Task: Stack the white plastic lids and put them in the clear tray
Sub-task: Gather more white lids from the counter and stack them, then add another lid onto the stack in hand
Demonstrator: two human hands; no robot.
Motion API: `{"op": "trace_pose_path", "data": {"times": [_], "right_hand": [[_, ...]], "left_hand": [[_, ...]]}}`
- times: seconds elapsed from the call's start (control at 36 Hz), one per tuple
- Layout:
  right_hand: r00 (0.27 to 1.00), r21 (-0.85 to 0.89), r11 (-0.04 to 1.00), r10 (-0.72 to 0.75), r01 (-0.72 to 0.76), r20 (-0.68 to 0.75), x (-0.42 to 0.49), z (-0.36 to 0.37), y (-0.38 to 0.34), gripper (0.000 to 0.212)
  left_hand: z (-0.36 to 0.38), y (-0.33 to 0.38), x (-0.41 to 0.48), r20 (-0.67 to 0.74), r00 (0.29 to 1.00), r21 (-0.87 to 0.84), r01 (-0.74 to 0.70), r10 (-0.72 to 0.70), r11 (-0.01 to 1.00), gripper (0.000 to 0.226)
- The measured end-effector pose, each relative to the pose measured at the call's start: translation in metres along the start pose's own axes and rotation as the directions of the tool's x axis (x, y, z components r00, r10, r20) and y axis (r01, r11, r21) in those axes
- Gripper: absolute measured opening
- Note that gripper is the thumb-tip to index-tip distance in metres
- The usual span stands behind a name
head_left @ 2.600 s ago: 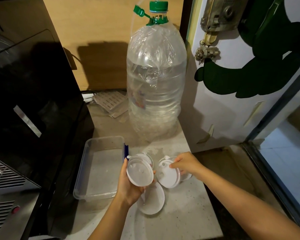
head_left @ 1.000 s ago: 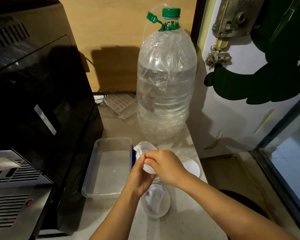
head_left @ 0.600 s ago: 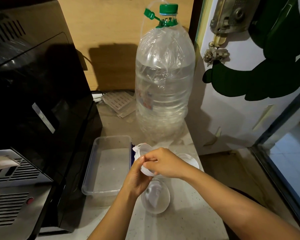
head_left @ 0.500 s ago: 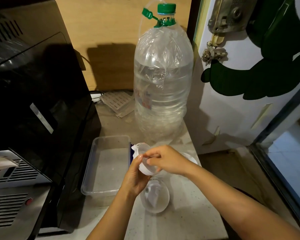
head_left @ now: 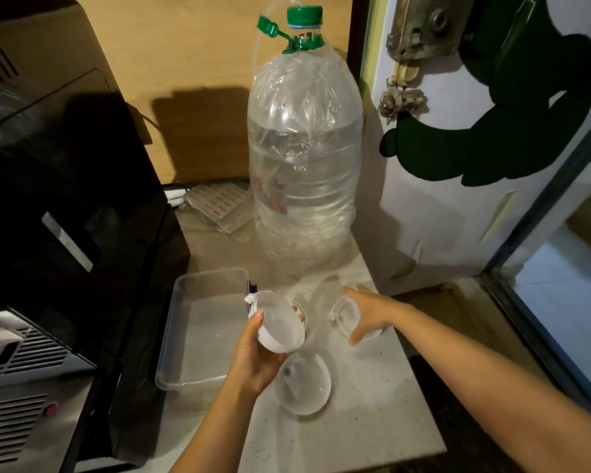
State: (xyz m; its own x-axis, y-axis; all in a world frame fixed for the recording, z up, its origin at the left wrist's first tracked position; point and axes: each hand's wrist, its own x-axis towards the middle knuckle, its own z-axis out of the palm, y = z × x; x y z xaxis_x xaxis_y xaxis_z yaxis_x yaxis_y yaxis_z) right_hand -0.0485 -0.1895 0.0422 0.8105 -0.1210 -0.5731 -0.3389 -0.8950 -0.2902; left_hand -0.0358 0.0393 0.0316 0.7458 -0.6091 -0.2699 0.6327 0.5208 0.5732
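Observation:
My left hand (head_left: 253,356) grips a small stack of white plastic lids (head_left: 278,324), held tilted just above the counter, right of the clear tray (head_left: 171,336). The tray holds nothing. My right hand (head_left: 365,314) reaches over another white lid (head_left: 345,315) lying on the counter to the right; its fingers are spread around the lid's edge, and whether they have closed on it I cannot tell. A third lid (head_left: 302,385) lies flat on the counter below the stack, near my left wrist.
A large water bottle (head_left: 304,158) with a green cap stands behind the lids. A black appliance (head_left: 65,216) borders the tray on the left. The counter's right edge (head_left: 417,370) drops to the floor beside a white door.
My right hand has left the stack in my left hand and swung right onto the lid lying on the counter. My left hand still holds the stack, now uncovered.

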Motion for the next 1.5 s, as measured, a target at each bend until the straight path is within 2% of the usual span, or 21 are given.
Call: {"op": "trace_pose_path", "data": {"times": [0.11, 0.36, 0.53, 0.69, 0.83, 0.94, 1.06, 1.19, 1.25, 1.39, 1.5], "right_hand": [[1.000, -0.157, 0.988, 0.002, -0.001, 0.005, 0.010, 0.008, -0.001, 0.123], [1.000, -0.245, 0.970, -0.012, 0.009, -0.009, 0.020, 0.015, -0.004, 0.114], [1.000, -0.235, 0.972, -0.015, 0.010, -0.020, 0.022, 0.016, -0.003, 0.112], [0.997, -0.156, 0.987, -0.053, 0.043, -0.064, 0.014, 0.002, -0.004, 0.109], [0.977, 0.027, 0.990, -0.132, 0.138, -0.167, -0.010, -0.030, -0.021, 0.104], [0.946, 0.200, 0.940, -0.231, 0.278, -0.229, -0.036, -0.057, -0.044, 0.086], [0.933, 0.373, 0.859, -0.284, 0.350, -0.221, -0.045, -0.065, -0.065, 0.097], [0.919, 0.418, 0.819, -0.357, 0.393, -0.166, -0.051, -0.057, -0.088, 0.093], [0.913, 0.433, 0.806, -0.385, 0.405, -0.137, -0.053, -0.053, -0.096, 0.084], [0.903, 0.439, 0.794, -0.415, 0.420, -0.113, -0.054, -0.045, -0.109, 0.073], [0.903, 0.432, 0.800, -0.421, 0.416, -0.090, -0.052, -0.040, -0.115, 0.083]], "left_hand": [[-0.003, 0.002, -0.001, -0.028, 1.000, 0.029, 0.014, -0.013, 0.999, 0.086], [-0.004, 0.008, -0.004, -0.011, 1.000, 0.044, -0.004, 0.005, 0.999, 0.083], [-0.005, 0.008, -0.002, -0.021, 1.000, 0.057, -0.001, 0.002, 0.998, 0.088], [-0.005, 0.010, 0.002, -0.069, 0.997, 0.065, 0.027, -0.022, 0.998, 0.095], [-0.007, 0.013, 0.007, -0.124, 0.991, 0.056, 0.064, -0.057, 0.996, 0.097], [-0.004, 0.015, 0.011, -0.091, 0.996, 0.054, 0.023, -0.018, 0.998, 0.096], [0.004, 0.018, 0.011, -0.052, 0.999, 0.040, -0.005, 0.007, 0.999, 0.089], [0.012, 0.021, 0.010, 0.007, 0.999, 0.093, -0.035, 0.034, 0.995, 0.086], [0.016, 0.022, 0.008, 0.036, 0.998, 0.111, -0.053, 0.049, 0.992, 0.082], [0.020, 0.024, 0.005, 0.024, 0.998, 0.136, -0.060, 0.057, 0.989, 0.079], [0.017, 0.026, 0.003, 0.008, 0.998, 0.141, -0.066, 0.066, 0.988, 0.081]]}}
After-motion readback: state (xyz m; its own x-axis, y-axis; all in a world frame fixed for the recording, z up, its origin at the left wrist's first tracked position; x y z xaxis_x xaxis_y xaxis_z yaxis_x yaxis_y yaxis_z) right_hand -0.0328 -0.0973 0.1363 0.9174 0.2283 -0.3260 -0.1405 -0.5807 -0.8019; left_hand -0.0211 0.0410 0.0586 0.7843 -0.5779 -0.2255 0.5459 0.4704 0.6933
